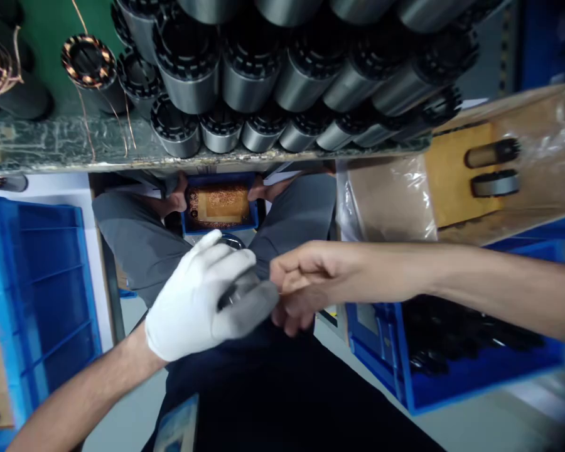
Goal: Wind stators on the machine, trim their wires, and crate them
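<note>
Your two hands meet over your lap, seen from above. Your left hand, in a white glove, grasps a part whose dark, shiny surface shows between the fingers; the glove covers most of it, so its full form cannot be told. Your right hand, bare, lies just beside the gloved fingertips, its fingers curled inward and blurred; you cannot tell from this view whether they grip anything. Beneath both hands lie your dark apron and grey trousers. Ahead of you, the desk carries close-set rows of metal cylinders with dark slotted rims, stacked in more than one layer. To their left stands a wound core, ringed with copper, its loose wires hanging over the desk's edge. Below the desk, between your feet, a blue bin holds copper-coloured scraps. At your right, an open carton contains two cores on a yellow sheet, and a blue crate below it holds dark pieces. At your left stands a second blue crate, the left crate.
</note>
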Available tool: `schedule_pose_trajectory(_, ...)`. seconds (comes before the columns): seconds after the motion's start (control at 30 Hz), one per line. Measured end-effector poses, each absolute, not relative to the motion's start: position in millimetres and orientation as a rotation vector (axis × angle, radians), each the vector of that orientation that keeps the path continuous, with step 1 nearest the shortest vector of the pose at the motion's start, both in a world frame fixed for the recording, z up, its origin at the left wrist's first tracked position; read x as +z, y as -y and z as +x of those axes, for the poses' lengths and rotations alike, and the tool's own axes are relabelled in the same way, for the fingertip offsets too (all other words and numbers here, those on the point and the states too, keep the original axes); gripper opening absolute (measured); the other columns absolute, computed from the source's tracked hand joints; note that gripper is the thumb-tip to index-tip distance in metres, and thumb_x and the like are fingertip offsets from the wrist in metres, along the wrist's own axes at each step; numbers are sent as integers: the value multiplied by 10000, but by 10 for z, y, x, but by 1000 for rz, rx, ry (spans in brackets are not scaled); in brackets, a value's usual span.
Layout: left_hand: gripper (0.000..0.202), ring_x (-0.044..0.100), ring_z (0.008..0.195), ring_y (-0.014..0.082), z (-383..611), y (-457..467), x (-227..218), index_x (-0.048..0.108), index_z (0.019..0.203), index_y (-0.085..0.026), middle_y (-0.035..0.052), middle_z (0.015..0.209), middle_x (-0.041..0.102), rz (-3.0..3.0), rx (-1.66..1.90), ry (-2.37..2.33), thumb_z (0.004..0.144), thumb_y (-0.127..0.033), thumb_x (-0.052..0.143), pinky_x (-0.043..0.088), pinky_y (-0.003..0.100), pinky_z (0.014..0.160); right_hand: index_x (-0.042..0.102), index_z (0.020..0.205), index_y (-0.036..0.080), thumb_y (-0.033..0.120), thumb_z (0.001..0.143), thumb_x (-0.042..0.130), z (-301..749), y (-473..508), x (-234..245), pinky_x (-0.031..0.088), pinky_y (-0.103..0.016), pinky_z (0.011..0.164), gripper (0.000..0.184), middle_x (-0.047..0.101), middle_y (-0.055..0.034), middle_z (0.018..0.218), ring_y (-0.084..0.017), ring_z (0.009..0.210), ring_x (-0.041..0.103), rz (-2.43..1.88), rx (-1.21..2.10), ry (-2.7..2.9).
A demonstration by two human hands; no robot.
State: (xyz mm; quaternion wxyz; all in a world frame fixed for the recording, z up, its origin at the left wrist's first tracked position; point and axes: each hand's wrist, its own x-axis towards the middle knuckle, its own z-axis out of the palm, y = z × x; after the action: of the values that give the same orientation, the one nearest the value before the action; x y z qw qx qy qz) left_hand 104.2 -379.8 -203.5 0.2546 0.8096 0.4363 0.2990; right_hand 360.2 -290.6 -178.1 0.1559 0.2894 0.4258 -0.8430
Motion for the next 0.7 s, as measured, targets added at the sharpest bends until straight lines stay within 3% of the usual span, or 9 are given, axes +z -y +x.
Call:
schedule_pose_trajectory(0.07, 197, 624, 672, 191, 1068, 3738, -1980, 671, 834, -230, 12, 754, 696, 2204, 781, -1130, 1027, -253, 644, 604, 404, 827, 611, 932, 224, 711, 993, 815, 3532, 3018, -1893, 594, -289, 671, 532, 643, 41, 780, -141, 682, 653, 769, -2552, -962)
schedule_pose_trajectory(0.17, 91, 736, 859, 237, 1064, 3774, -2004, 752, 942, -241, 52, 927, 789, 2002, 706, -1175, 993, -302, 709, 623, 422, 890, 490, 811, 253, 600, 1063, 744, 3440, 3096, -1872, 440, -254, 586, 498, 448, 80, 701, -110, 610, 423, 860, -2499, -1527)
schedule_pose_trajectory(0.27, 159, 799, 932, 272, 1029, 3905, -2098, 791, 1064, -239, 71, 1036, 832, 1678, 524, -1164, 1040, -313, 652, 667, 423, 865, 384, 698, 266, 323, 1097, 599, 3407, 3040, -1687, 334, -333, 621, 457, 303, 58, 666, -158, 642, 271, 776, -1907, -2419)
schedule_pose_trajectory(0.33, 188, 806, 864, 254, 1007, 3997, -2142, 785, 1123, -238, 49, 994, 830, 1589, 465, -1107, 1061, -304, 621, 673, 385, 785, 406, 668, 264, 252, 1084, 563, 3431, 2971, -1584, 354, -367, 664, 445, 327, 38, 665, -178, 659, 306, 725, -1631, -2681)
schedule_pose_trajectory(0.43, 341, 825, 1041, 266, 981, 4077, -2150, 743, 1302, -254, 67, 1192, 840, 1699, 604, -1288, 964, -275, 785, 676, 382, 890, 655, 823, 267, 431, 1007, 807, 3514, 2895, -1564, 489, -359, 751, 289, 633, -7, 887, -193, 823, 582, 970, -1681, -2578)
schedule_pose_trajectory(0.47, 391, 815, 1124, 280, 976, 4077, -2142, 741, 1309, -265, 79, 1256, 830, 1790, 683, -1352, 927, -259, 824, 670, 406, 967, 713, 900, 264, 492, 924, 906, 3539, 2887, -1594, 536, -356, 773, 300, 703, -26, 994, -210, 899, 656, 1063, -1815, -2368)
schedule_pose_trajectory(0.53, 252, 802, 1072, 266, 977, 4043, -2117, 764, 1189, -271, 59, 1138, 825, 1960, 817, -1386, 939, -255, 801, 639, 457, 1089, 760, 1005, 243, 583, 816, 989, 3565, 2909, -1685, 596, -346, 753, 451, 773, -57, 1080, -224, 916, 738, 1112, -2149, -1733)
schedule_pose_trajectory(0.63, 73, 694, 714, 197, 999, 3985, -2076, 748, 1017, -252, -18, 783, 711, 2035, 850, -1318, 973, -309, 735, 640, 454, 1079, 687, 916, 218, 721, 886, 896, 3526, 3019, -1817, 578, -306, 610, 546, 711, 3, 810, -135, 602, 628, 957, -2404, -1007)
schedule_pose_trajectory(0.7, 131, 708, 735, 207, 1007, 4011, -2057, 761, 1055, -237, 3, 819, 745, 2055, 805, -1317, 967, -330, 735, 642, 456, 1066, 574, 853, 241, 749, 955, 820, 3471, 3110, -1857, 486, -268, 515, 573, 535, 88, 659, -92, 481, 467, 925, -2410, -1067)
